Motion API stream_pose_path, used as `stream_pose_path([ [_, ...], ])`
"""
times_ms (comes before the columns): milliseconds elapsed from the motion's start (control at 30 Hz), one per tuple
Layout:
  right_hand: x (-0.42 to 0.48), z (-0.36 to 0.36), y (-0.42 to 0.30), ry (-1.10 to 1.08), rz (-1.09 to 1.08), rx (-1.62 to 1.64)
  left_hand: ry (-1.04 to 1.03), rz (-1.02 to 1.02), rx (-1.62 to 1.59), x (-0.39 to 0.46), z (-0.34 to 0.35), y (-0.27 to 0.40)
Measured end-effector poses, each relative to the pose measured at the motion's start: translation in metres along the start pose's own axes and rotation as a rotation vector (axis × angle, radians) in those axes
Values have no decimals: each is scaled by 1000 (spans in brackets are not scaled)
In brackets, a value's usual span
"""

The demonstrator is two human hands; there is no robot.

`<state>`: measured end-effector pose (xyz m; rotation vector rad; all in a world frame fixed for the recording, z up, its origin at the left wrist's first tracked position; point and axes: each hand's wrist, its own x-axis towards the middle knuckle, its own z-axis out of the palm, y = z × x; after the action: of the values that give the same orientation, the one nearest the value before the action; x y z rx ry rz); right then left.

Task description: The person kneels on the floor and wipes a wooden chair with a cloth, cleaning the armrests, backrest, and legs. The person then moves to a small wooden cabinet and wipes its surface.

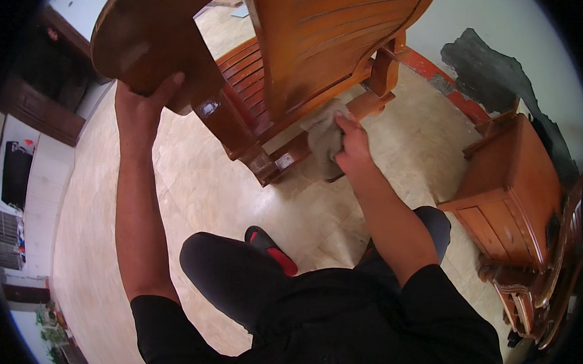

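In front of me stands a varnished wooden armchair or bench, its slatted back panel turned toward me. My left hand grips the lower edge of its broad, rounded wooden armrest, thumb on the near face and fingers mostly hidden behind. Bunched in my right hand is a grey-brown cloth. It lies against the chair's bottom rail, below the back panel, and hangs partly over it. Through the gap beside the back, the reddish seat slats show.
A wooden cabinet stands at my right, with more carved wooden furniture beside it. Behind it, the white wall has a dark peeled patch above a red baseboard. My slippered foot rests on the tiled floor. Potted plants are at far left.
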<state>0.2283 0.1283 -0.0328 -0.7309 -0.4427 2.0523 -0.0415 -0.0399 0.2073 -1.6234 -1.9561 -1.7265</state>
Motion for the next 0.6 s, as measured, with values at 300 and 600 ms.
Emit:
stream_pose_path([
  [300,7,-44,14,-54,77,-5,64,-165,-234,-38,7,-61],
  [600,-13,-13,75,-175,194,-67,42,-481,-301,-154,8,-144],
])
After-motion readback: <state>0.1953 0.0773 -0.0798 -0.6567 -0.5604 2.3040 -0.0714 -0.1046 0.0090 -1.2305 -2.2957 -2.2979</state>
